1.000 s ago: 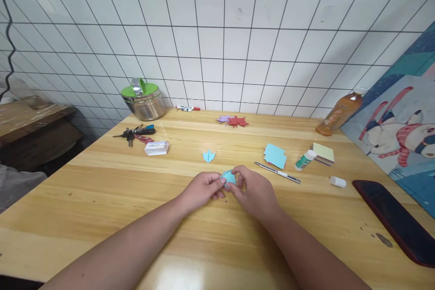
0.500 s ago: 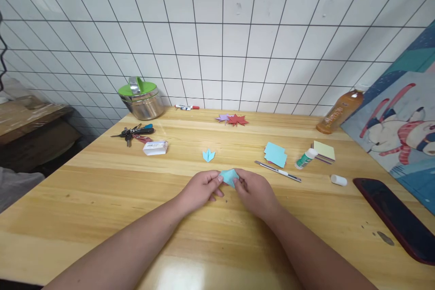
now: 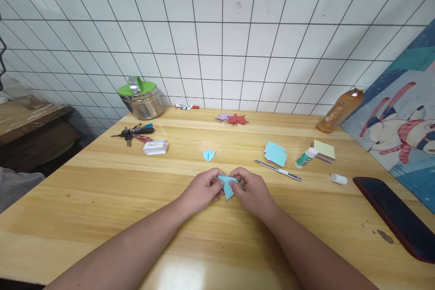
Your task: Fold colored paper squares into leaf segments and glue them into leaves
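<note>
A small light-blue piece of folded paper (image 3: 228,189) is held between my two hands, its point turned down toward me. My left hand (image 3: 203,189) pinches its left side between thumb and fingers. On the right side, my right hand (image 3: 252,190) grips the paper, thumb pressed on its face. Just beyond my hands lies a light-blue folded paper leaf shape (image 3: 208,155). To the right rest light-blue paper squares (image 3: 275,153) in a small stack, with a utility knife (image 3: 277,170) in front of them.
A glue stick (image 3: 306,157), its white cap (image 3: 339,179), a paper pad (image 3: 324,151) and a phone (image 3: 396,217) lie right, before a drink bottle (image 3: 340,111). Red and purple paper leaves (image 3: 238,119) lie at the back. Left are keys (image 3: 132,132), an eraser (image 3: 155,147) and a lidded pot (image 3: 142,99).
The held paper has turned so that its point faces down toward me, and more of its face shows. Both hands have shifted their hold slightly.
</note>
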{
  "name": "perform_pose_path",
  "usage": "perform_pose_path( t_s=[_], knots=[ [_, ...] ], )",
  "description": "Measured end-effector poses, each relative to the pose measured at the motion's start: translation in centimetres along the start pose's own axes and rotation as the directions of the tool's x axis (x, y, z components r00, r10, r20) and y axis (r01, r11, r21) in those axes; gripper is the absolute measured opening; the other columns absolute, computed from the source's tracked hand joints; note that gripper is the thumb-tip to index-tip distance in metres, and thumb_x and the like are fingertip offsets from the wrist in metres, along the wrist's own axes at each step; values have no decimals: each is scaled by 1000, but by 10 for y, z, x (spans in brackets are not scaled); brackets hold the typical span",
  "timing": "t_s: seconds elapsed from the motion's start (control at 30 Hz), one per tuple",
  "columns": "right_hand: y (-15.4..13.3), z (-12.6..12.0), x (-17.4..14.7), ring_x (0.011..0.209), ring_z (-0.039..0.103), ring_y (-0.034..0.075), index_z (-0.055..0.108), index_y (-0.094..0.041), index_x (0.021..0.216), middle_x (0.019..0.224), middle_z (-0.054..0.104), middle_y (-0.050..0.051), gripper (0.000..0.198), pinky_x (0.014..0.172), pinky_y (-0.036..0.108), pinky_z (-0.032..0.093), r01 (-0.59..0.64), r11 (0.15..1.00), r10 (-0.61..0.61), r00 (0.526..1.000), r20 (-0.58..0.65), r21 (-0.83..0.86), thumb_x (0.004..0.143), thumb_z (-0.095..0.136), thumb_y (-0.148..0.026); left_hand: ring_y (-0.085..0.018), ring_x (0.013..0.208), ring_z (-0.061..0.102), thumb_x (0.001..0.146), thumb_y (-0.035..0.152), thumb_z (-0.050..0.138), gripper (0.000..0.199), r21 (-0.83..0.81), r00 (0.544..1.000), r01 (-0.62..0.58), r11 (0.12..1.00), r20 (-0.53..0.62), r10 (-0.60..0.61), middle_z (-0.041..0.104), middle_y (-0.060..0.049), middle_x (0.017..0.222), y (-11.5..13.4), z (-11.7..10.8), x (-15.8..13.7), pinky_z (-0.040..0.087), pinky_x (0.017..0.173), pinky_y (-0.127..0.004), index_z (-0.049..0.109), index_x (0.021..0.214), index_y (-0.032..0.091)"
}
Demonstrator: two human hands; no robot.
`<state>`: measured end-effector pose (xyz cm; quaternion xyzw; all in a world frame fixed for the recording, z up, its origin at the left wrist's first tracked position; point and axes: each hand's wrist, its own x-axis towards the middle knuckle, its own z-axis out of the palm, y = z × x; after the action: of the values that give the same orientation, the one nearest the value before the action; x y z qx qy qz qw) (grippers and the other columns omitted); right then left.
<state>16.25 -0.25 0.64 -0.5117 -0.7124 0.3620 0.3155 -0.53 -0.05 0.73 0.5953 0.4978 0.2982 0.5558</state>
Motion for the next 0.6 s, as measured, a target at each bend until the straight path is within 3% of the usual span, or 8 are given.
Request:
perform_pose_path(
  t_s=[0.13, 0.3, 0.43, 0.6],
  knots=[
    [-1, 3, 0, 61, 54, 12, 52, -23, 86, 67, 57, -4, 9, 56, 22, 41, -16, 999, 20, 998, -65, 50, 77, 49, -23, -13, 61, 55, 71, 28, 58, 37, 73, 997, -70, 995, -25, 72, 60, 0, 74, 0, 4, -3, 43, 53, -23, 51, 107, 20],
    [-3, 5, -2, 59, 53, 11, 51, -22, 78, 65, 55, -4, 3, 53, 21, 41, -7, 992, 11, 999, -33, 123, 78, 49, -24, -12, 63, 52, 66, 19, 60, 41, 182, 979, -175, 968, -76, 191, 62, -1, 88, -4, 6, -5, 41, 59, -24, 52, 106, 21],
    [-2, 5, -2, 55, 51, 11, 51, -23, 86, 63, 53, -5, 8, 50, 20, 39, -4, 990, 13, 998, -65, 144, 79, 49, -26, -10, 58, 50, 70, 17, 53, 35, 140, 980, -140, 980, -121, 157, 59, 0, 86, -3, 3, -3, 41, 54, -21, 50, 105, 21],
    [1, 2, -1, 53, 50, 10, 53, -24, 97, 68, 56, -4, 18, 50, 21, 40, 43, 989, -28, 994, -106, 145, 80, 47, -23, -13, 62, 60, 77, 26, 49, 23, -134, 999, 47, 990, -1, -48, 60, -1, 76, 5, 1, -2, 47, 57, -25, 53, 97, 18]
  ],
)
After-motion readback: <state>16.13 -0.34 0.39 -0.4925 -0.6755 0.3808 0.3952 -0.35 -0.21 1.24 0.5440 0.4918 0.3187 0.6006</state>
